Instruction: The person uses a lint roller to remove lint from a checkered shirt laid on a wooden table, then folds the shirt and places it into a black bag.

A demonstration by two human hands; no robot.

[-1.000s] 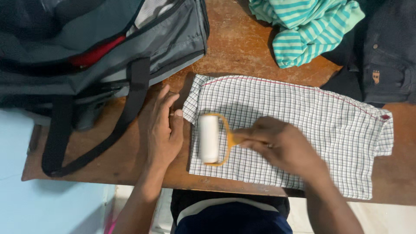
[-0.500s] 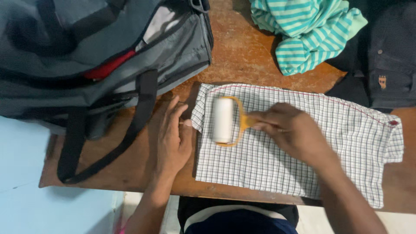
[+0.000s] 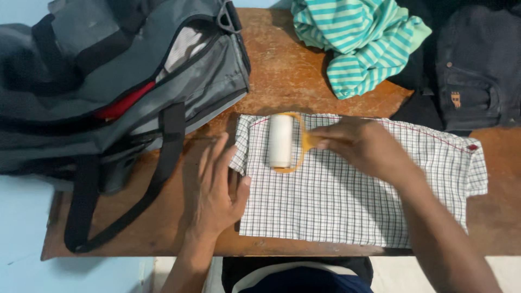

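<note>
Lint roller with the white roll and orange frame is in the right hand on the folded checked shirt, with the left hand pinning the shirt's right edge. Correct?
Not quite. The head view shows the left hand pinning the left edge of the folded checked shirt; the right hand holds the white-and-orange lint roller on it.

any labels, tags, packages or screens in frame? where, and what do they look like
No packages, signs or screens.
Small tan rectangular patch on the dark jeans, top right of the table.
Tiny red tab at the right edge of the checked shirt.
</note>
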